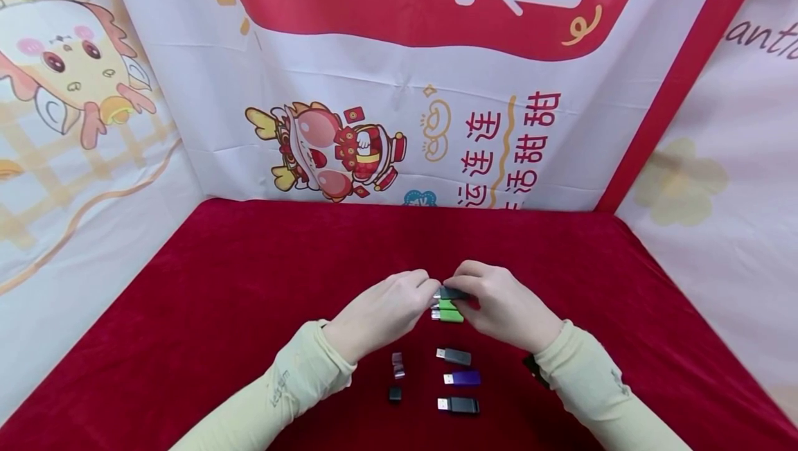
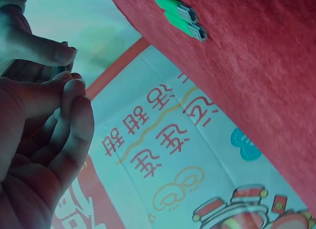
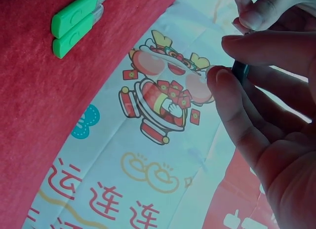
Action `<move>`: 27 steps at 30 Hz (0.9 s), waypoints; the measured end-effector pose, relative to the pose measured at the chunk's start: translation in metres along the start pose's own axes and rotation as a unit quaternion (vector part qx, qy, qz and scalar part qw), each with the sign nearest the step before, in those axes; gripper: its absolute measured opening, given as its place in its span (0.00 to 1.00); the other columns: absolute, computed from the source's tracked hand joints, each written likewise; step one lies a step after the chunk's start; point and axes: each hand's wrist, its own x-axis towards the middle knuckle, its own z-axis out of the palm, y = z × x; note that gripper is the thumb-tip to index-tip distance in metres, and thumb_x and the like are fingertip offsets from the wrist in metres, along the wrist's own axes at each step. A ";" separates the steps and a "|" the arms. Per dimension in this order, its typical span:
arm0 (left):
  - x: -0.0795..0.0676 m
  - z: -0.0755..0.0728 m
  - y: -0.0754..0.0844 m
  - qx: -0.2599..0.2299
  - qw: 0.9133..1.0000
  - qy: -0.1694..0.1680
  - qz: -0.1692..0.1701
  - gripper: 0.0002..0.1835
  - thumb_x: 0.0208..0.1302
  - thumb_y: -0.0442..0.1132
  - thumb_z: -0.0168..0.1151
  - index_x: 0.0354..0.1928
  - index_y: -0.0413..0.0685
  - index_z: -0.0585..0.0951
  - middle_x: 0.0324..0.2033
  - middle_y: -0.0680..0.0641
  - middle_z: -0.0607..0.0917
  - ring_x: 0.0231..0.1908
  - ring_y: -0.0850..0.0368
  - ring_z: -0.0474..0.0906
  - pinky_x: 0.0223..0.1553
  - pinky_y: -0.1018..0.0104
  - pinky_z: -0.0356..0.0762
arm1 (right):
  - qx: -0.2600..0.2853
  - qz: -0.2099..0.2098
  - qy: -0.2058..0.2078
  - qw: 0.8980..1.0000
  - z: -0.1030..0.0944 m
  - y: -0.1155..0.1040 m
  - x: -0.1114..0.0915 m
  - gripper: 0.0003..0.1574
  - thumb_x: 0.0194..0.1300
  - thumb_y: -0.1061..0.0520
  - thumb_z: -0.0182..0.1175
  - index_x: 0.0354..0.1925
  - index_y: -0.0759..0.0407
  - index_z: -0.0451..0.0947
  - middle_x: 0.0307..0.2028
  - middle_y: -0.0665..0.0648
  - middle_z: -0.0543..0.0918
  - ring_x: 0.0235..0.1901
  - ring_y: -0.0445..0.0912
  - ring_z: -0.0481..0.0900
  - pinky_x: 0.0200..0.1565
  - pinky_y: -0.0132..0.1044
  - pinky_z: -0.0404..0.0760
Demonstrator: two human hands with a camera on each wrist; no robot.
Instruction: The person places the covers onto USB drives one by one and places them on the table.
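Currently right hand [image 1: 503, 307] grips dark USB stick [image 1: 454, 294] with thumb and fingers; left hand [image 1: 388, 309] pinches its other end, raised over worktop [image 1: 280, 250], well in from far edge. Green sticks [image 1: 450, 316] lie below; grey stick [image 1: 458, 357], purple stick [image 1: 465, 377], black stick [image 1: 463, 405] line toward near edge.

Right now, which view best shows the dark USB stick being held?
The head view: much of the dark USB stick shows lengthwise, pinched in the right hand. The right wrist view shows only a dark sliver within the grip; in the left wrist view, fingers hide nearly all of it.
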 end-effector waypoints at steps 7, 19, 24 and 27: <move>-0.002 -0.002 0.000 -0.003 1.000 0.000 -0.002 0.08 0.61 0.34 0.70 0.38 0.42 0.80 0.26 0.50 0.74 0.25 0.62 0.71 0.30 0.80 0.71 | 0.004 0.015 -0.004 1.000 0.001 -0.005 0.001 0.17 0.47 0.68 0.76 0.39 0.65 0.85 0.34 0.52 0.80 0.31 0.40 0.79 0.37 0.28 0.80; -0.002 0.000 0.006 -0.066 0.996 -0.045 -0.026 0.06 0.65 0.36 0.67 0.39 0.43 0.79 0.27 0.51 0.75 0.25 0.64 0.73 0.31 0.81 0.72 | 0.026 0.044 -0.054 0.997 -0.002 -0.005 -0.005 0.18 0.47 0.65 0.78 0.39 0.61 0.85 0.34 0.50 0.80 0.33 0.39 0.80 0.40 0.29 0.81; -0.004 -0.001 0.005 -0.081 0.995 -0.042 -0.038 0.05 0.66 0.38 0.65 0.39 0.45 0.79 0.27 0.52 0.75 0.25 0.64 0.71 0.28 0.80 0.71 | 0.031 0.042 -0.062 0.997 -0.003 -0.005 -0.005 0.18 0.48 0.65 0.77 0.39 0.61 0.85 0.34 0.50 0.80 0.33 0.39 0.79 0.40 0.28 0.80; -0.005 -0.002 0.004 -0.081 0.995 -0.028 -0.042 0.04 0.66 0.38 0.65 0.38 0.46 0.79 0.26 0.53 0.74 0.24 0.64 0.71 0.28 0.79 0.70 | 0.035 0.042 -0.061 0.997 -0.003 -0.005 -0.002 0.18 0.47 0.65 0.78 0.40 0.61 0.85 0.34 0.50 0.80 0.33 0.38 0.79 0.40 0.28 0.80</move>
